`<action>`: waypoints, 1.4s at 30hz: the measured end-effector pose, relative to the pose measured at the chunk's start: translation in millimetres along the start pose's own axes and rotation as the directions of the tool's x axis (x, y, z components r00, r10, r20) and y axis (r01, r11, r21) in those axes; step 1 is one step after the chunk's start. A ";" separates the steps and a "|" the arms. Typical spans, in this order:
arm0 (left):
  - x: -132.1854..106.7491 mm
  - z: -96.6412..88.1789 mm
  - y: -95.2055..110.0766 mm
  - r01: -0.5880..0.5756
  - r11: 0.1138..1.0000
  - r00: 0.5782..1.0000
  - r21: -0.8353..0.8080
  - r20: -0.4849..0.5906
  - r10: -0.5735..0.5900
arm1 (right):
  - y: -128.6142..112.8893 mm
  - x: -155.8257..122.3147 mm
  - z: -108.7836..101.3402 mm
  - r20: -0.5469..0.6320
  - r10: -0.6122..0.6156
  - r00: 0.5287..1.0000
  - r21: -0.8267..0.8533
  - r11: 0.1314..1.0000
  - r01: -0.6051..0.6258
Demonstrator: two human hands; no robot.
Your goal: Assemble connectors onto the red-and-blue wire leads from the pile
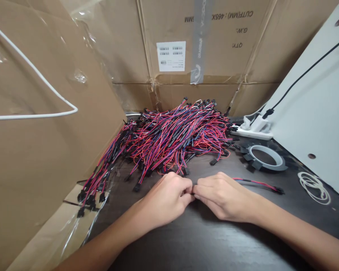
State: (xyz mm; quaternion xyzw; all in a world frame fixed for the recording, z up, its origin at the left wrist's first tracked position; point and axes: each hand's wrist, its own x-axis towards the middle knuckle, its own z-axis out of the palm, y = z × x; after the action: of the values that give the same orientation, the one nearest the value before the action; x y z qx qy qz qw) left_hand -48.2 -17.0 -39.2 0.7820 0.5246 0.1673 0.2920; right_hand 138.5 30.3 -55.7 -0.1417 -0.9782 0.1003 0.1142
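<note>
Both hands meet at the front of a dark, wood-grained table (186, 241). The left hand (169, 197) is curled, fingers folded in toward the right hand (223, 195), whose fingertips pinch against it at the centre. Something small sits between them, probably a black connector, though the fingers hide it. A thin red-and-black wire lead (260, 184) runs out from under the right hand across the table, ending in a small black plug.

Just behind the hands lies a big tangled heap of wire leads (175, 135), thin red, blue and black strands with blocky black ends, spilling toward the left edge. To the right sit a grey tape roll (267, 156) with black strips stuck around it, a white power strip (252, 128), and 1 loose coil of white cord (313, 186). Taped brown cardboard boxes (186, 49) wall in the back and left.
</note>
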 end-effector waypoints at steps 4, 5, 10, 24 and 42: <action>-0.9 0.5 0.3 -0.036 0.999 0.999 0.035 -0.001 0.036 | 0.4 0.3 -1.5 0.021 0.005 1.000 0.007 1.000 -0.005; -0.9 0.4 0.5 -0.042 0.998 0.999 0.039 0.004 0.042 | 0.6 0.1 -1.4 0.024 0.004 1.000 0.012 1.000 -0.005; -0.7 -0.9 0.8 -0.091 0.992 0.996 0.091 -0.015 0.093 | 0.1 -1.2 0.5 0.009 0.033 0.999 0.042 0.999 -0.033; -5.8 -0.1 2.7 -0.218 0.918 0.975 0.332 0.031 0.220 | -0.6 6.7 -3.4 -0.062 0.139 0.988 0.355 0.928 -0.108; -2.7 -4.1 -3.8 -0.097 0.958 0.995 0.269 0.007 0.099 | 13.0 2.7 -9.7 -0.001 0.164 0.986 0.325 0.933 -0.155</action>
State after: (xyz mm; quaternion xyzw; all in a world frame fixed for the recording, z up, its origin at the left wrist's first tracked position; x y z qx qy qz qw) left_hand -54.4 -17.2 -38.2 0.8388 0.5041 0.1112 0.1730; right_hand 141.7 44.9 -48.9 -0.2014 -0.9319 0.2665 0.1413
